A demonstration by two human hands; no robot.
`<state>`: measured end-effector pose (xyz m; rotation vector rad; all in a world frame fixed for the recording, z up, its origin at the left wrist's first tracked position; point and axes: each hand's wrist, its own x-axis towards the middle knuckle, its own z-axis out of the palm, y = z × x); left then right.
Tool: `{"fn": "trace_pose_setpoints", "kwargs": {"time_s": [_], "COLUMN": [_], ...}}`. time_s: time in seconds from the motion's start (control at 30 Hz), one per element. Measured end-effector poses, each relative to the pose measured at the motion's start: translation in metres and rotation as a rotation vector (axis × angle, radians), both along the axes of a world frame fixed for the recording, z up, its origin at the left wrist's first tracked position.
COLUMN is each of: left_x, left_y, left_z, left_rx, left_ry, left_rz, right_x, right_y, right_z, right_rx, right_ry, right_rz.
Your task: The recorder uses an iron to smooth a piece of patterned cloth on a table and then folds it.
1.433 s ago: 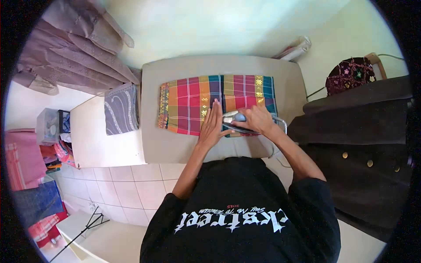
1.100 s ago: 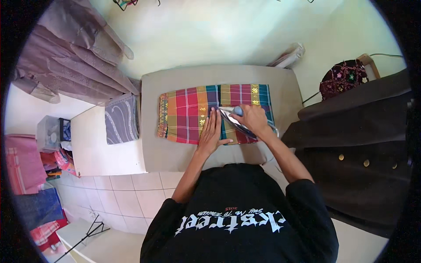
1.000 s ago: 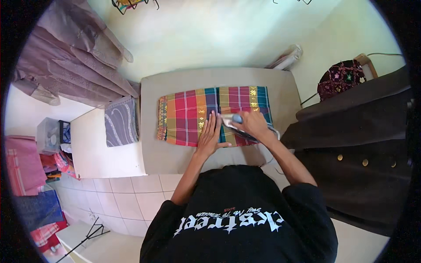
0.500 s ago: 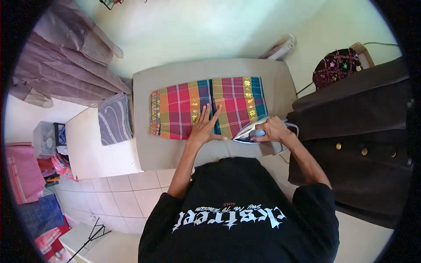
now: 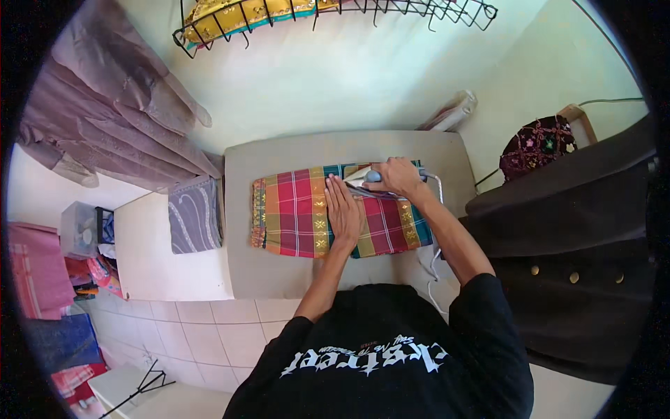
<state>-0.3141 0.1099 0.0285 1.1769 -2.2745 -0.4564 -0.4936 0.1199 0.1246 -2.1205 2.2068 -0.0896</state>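
Note:
A folded plaid cloth in red, green, purple and gold lies flat on the beige padded ironing surface. My left hand rests palm down across its middle, fingers stretched out and pointing away from me. In my right hand is the handle of a clothes iron, whose metal tip points left, close to my left fingertips. The iron sits on the cloth's far part. Its pale cord drops down past my right forearm.
A folded grey patterned cloth lies on the white table at left. Purple garments hang above it. Dark garments hang at right. A black wire rack holding yellow cloth is on the far wall.
The iron has gone from the cloth's near edge to its far part with my right hand. My left hand has shifted slightly, its fingers now closer together. The view has tilted up, showing the rack.

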Motion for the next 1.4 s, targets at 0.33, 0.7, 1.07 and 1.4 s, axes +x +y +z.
{"fn": "trace_pose_setpoints", "kwargs": {"time_s": [0.33, 0.7, 1.07, 1.4], "left_x": [-0.008, -0.009, -0.025, -0.048], "left_y": [-0.005, -0.006, -0.057, -0.030], "left_z": [0.004, 0.007, 0.026, 0.031], "left_rx": [-0.052, -0.023, 0.210, -0.140], "left_ry": [-0.101, -0.113, 0.258, -0.072], "left_rz": [-0.077, -0.097, -0.010, -0.308], "right_x": [0.016, -0.039, -0.071, -0.072], "right_y": [-0.026, 0.011, 0.082, 0.076], "right_z": [-0.003, -0.008, 0.024, -0.051], "right_rx": [0.011, -0.138, -0.153, -0.115], "right_ry": [-0.035, -0.235, -0.329, -0.592], "right_rz": [-0.128, -0.540, -0.964, -0.758]}}
